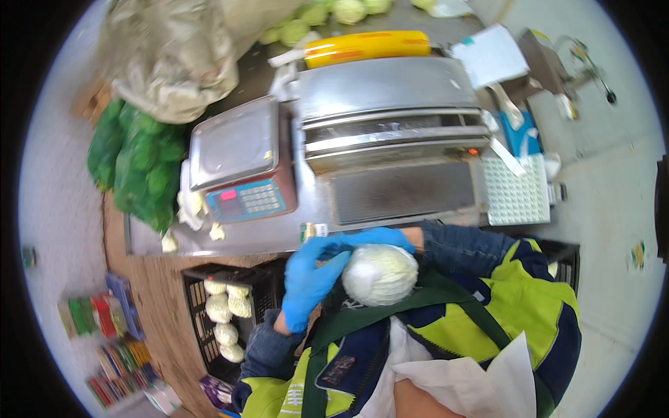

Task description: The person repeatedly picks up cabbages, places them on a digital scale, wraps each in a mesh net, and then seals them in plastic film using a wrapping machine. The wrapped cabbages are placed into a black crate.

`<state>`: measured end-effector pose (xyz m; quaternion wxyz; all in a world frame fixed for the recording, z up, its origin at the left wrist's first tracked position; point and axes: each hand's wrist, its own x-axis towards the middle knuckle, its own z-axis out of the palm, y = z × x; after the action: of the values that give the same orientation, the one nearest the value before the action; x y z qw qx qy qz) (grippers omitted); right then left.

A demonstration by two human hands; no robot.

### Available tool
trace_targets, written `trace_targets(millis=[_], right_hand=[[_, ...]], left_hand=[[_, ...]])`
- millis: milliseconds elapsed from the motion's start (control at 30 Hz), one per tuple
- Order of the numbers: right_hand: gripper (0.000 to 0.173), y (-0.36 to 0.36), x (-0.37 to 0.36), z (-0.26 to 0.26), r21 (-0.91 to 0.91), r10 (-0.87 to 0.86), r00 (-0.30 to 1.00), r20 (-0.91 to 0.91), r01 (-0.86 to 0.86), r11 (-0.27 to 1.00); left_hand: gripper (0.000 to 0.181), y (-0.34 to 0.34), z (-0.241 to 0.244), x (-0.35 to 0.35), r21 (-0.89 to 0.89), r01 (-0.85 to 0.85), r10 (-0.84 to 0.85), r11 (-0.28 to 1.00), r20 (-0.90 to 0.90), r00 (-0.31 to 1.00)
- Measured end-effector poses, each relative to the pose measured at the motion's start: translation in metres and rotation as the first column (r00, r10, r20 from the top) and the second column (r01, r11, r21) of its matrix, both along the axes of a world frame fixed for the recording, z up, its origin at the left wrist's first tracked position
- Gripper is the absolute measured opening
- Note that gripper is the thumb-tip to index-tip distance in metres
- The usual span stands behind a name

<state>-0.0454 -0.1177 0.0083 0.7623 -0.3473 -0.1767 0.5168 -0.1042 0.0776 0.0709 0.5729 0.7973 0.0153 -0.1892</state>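
A pale cabbage (380, 274) in clear plastic film is held close to my chest, in front of a dark green apron. My left hand (313, 277), in a blue glove, touches the cabbage's left side with its thumb. Behind the cabbage's upper edge lies my right hand (384, 237), also gloved in blue, its fingers reaching towards the left hand and partly hidden. Just beyond the hands stands a stainless steel film wrapping machine (392, 141) with a dark heating plate (405, 192). To its left is a digital weighing scale (235, 143) with a bare steel pan.
Wrapped cabbages (218, 308) lie in a black plastic crate (194, 313) at the lower left. Green mesh sacks (146, 162) stand left of the scale. A yellow film roll (367, 48) lies behind the machine, a sheet of labels (516, 190) at its right. Loose cabbages (349, 10) lie farther back.
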Motion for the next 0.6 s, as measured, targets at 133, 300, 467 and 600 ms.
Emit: trace_targets(millis=[133,300,467,600], right_hand=[[0.044,-0.001,-0.023,-0.052,-0.029,0.228,0.847,-0.480,-0.275,0.961],[0.054,0.059,-0.031,-0.012,-0.258,-0.035,0.724,-0.689,-0.199,0.946],[0.063,0.173,-0.020,0.015,-0.274,0.114,0.901,-0.418,-0.245,0.930],[0.057,0.235,-0.014,-0.003,-0.333,0.437,0.854,-0.284,-0.515,0.790]], left_hand=[[0.064,0.005,0.028,-0.008,-0.212,0.370,-0.310,0.905,0.268,0.912],[0.070,0.070,-0.057,-0.071,-0.697,-0.306,0.187,0.648,-0.245,0.951],[0.065,0.148,-0.119,-0.124,-0.715,-0.686,0.581,0.132,-0.505,0.638],[0.076,0.278,-0.140,-0.163,-0.565,-0.825,0.812,-0.011,-0.486,0.322]])
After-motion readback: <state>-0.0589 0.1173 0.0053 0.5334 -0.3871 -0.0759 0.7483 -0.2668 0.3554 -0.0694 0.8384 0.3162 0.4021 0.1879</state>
